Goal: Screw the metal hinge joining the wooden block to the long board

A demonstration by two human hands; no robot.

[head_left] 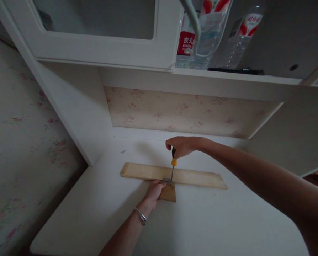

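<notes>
My right hand (183, 145) is closed around the black and yellow handle of a screwdriver (174, 162), which stands nearly upright. Its shaft reaches down to a small metal hinge (168, 181), where the tip meets the metal. The hinge lies across the joint between a long pale wooden board (199, 177) and a shorter wooden piece (169, 193) on the near side. My left hand (155, 191) grips the short piece at its left edge, fingertips beside the hinge. A silver bracelet (140, 216) circles the left wrist. The screw, if any, is too small to see.
Both boards rest on a white desktop (215, 220). A small grey scrap (123, 152) lies behind them. Overhead is a white cabinet (108, 49) with plastic water bottles (211, 32) on its open shelf and a hanging pale cable (195, 25). A white side panel (76, 103) stands at left.
</notes>
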